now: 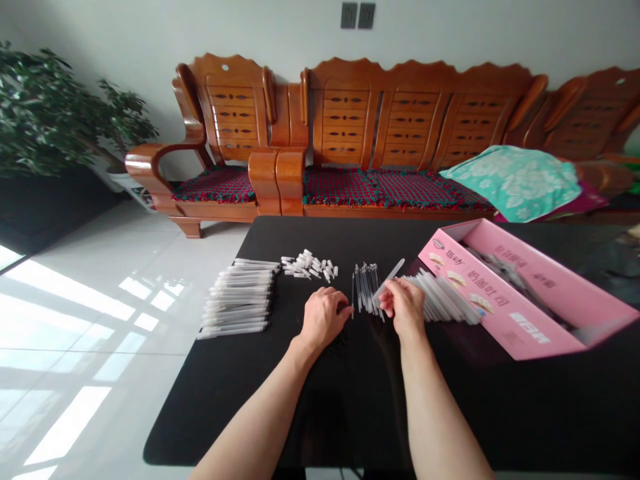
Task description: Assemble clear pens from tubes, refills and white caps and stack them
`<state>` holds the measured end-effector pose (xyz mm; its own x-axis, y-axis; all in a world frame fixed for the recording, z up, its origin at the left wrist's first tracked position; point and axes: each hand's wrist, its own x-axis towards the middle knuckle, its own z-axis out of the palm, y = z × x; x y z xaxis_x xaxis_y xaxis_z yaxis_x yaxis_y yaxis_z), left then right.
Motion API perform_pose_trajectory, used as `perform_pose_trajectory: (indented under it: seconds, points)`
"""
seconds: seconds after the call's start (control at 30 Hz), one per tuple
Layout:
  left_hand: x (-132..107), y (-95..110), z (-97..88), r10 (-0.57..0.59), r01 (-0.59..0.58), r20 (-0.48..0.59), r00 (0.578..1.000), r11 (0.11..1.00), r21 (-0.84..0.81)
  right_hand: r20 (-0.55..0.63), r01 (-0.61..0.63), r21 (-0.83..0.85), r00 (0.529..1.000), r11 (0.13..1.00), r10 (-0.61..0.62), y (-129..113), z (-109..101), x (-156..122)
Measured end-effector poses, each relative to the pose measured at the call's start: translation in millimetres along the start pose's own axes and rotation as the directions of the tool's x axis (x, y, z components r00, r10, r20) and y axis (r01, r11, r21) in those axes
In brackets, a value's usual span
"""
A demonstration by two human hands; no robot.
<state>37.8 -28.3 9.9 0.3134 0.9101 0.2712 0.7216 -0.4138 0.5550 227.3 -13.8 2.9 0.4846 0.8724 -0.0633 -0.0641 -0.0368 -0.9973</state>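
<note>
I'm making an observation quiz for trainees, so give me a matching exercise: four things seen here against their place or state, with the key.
1. Pink box
2. Small white pen parts
3. Right hand
4. White pens with dark ends

A. Holding a translucent barrel
B. Stacked, the leftmost group
C. To the right hand's right
D. Heaped just beyond the left hand

Pairs: 1-C, 2-D, 3-A, 4-B

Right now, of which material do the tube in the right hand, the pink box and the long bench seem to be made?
Tube: perhaps plastic, as it looks pale and translucent; blur leaves its gloss uncertain.
Pink box: probably smooth printed cardboard, judging by its thin, flat walls.
Long bench: likely varnished wood, as its orange-brown surface shows glossy highlights.
</note>
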Motion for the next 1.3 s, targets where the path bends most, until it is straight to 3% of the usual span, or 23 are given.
perform_pose_trajectory:
  seconds: [0.1,0.23,0.6,0.77,0.87,0.97,1.1,1.3]
  points:
    - [0.4,6.7,8.7,-0.002,-0.002,0.04,0.999,0.993,0.117,0.067,-0.021,0.108,0.998,0.994,0.014,-0.2,7.1,-5.3]
    - [0.4,9.4,10.3,-0.021,0.011,0.047,0.999,0.979,0.202,0.076,0.001,0.127,0.997,0.992,-0.011,2.2,10.7,-6.4]
    - [5.4,-8.2,1.4,-0.205,0.218,-0.073,0.976,0.94,0.262,0.076,0.01,0.236,0.997,0.972,-0.029,4.1,13.4,-7.5]
    - [7.2,-24.5,-16.8,-0.338,0.334,-0.118,0.934,0.941,-0.057,0.098,-0.027,0.349,0.995,0.937,-0.008,4.9,10.7,-3.8]
    - [6.7,-38.5,-21.8,-0.314,0.253,-0.115,0.942,0.895,-0.367,0.106,-0.028,0.416,0.994,0.909,-0.018,4.2,9.5,-2.5]
    - [6.0,-48.9,-20.7,-0.271,0.2,-0.036,0.962,0.785,-0.586,0.09,-0.004,0.453,0.995,0.891,-0.042,3.0,8.4,-2.4]
    - [5.5,-49.7,-19.8,-0.236,0.201,0.048,0.971,0.681,-0.704,0.04,0.045,0.5,0.996,0.865,-0.075,3.1,5.3,-1.0]
    - [5.3,-43.9,-22.6,-0.222,0.207,0.071,0.972,0.682,-0.701,-0.05,0.117,0.517,0.993,0.848,-0.106,4.0,-0.3,4.1]
